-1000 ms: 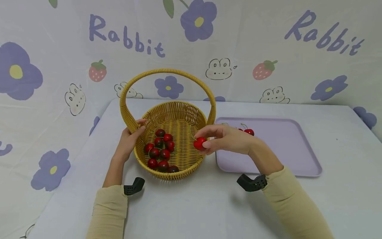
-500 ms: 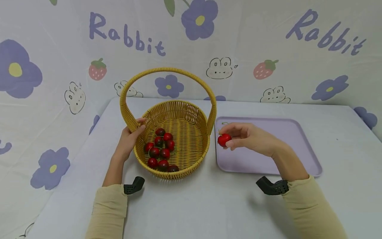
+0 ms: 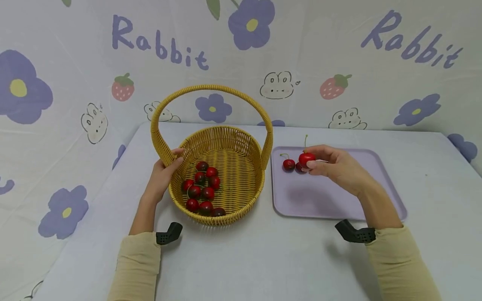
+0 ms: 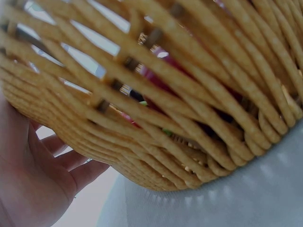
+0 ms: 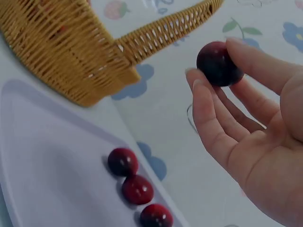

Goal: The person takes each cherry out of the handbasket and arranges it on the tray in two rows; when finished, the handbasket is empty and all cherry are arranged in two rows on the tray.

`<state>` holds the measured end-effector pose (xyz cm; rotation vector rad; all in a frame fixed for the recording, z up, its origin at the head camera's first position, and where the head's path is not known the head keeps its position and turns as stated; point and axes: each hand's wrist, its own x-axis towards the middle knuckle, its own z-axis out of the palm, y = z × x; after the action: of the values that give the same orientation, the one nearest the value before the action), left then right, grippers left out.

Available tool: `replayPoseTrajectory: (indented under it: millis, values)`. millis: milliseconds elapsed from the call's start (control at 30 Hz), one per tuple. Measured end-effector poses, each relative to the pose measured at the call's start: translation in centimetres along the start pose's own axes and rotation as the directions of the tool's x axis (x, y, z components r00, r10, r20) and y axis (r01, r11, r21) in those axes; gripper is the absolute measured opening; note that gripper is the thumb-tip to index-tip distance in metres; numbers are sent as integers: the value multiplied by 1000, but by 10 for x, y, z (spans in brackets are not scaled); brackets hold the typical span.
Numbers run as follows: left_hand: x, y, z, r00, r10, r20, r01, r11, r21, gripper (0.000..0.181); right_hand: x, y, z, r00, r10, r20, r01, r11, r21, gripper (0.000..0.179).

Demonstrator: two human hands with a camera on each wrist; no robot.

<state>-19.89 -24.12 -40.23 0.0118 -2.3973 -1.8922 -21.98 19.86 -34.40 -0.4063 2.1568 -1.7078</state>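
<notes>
My right hand (image 3: 337, 167) pinches a red cherry (image 3: 306, 160), its green stem pointing up, above the left part of the lilac tray (image 3: 339, 200). Between thumb and fingertips, the held cherry (image 5: 218, 64) looks dark underneath in the right wrist view. Three cherries lie in a row on the tray there, the middle cherry (image 5: 138, 189) among them; my hand partly covers this row in the head view. My left hand (image 3: 162, 177) grips the yellow wicker basket (image 3: 241, 215) at its left rim, by the foot of the handle. Several dark red cherries (image 3: 208, 193) lie in the basket's left half.
The basket's tall arched handle (image 3: 211, 88) rises above its rim. Basket and tray stand side by side on a white-covered table (image 3: 241, 259). A patterned cloth (image 3: 312, 50) with flowers and rabbits hangs behind the table. Each wrist carries a black camera mount (image 3: 355, 233).
My right hand has moved right with the cherry, from the basket's right rim to over the tray. Tray cherries behind it now show. My left hand has stayed on the basket.
</notes>
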Motion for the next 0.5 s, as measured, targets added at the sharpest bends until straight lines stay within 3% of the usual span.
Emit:
replayPoseTrajectory:
  millis: [100,267,500]
  values:
    - [0,0,1,1000,5,7,-5,1000,-4,46,4,11,-8,999,5,-35,-1,994,105,35]
    - [1,0,2,1000,6,13,-6,1000,-11,47,8,26,-22,998,29,-59,-9,951,309,31]
    - [0,0,0,1000,-8,-2,8,1000,-7,46,10,41,-37,993,57,-102,-19,939,344,29]
